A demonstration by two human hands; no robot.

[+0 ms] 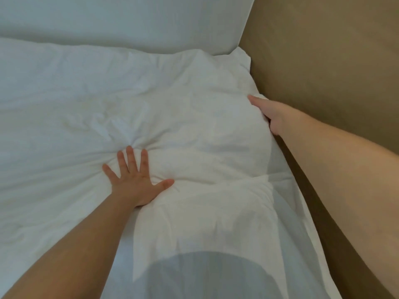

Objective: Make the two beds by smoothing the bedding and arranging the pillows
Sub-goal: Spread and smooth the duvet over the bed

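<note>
My left grip (133, 180) is released, fingers spread flat, pressing into the pillow (194, 117). The pillow lies at the bed's head below the headboard (129, 20), its right end by the wall (323, 50). My right grip (268, 115) is at that end, fingers hidden behind the edge; I cannot tell if it clasps

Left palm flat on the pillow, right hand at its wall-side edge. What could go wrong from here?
1. The left hand presses flat into the pillow; creases radiate from its fingertips and may stay as a dent.
2. The right hand sits between the pillow edge and the wall, fingers hidden; a pull could scrape knuckles or skew the pillow against the headboard.
</note>
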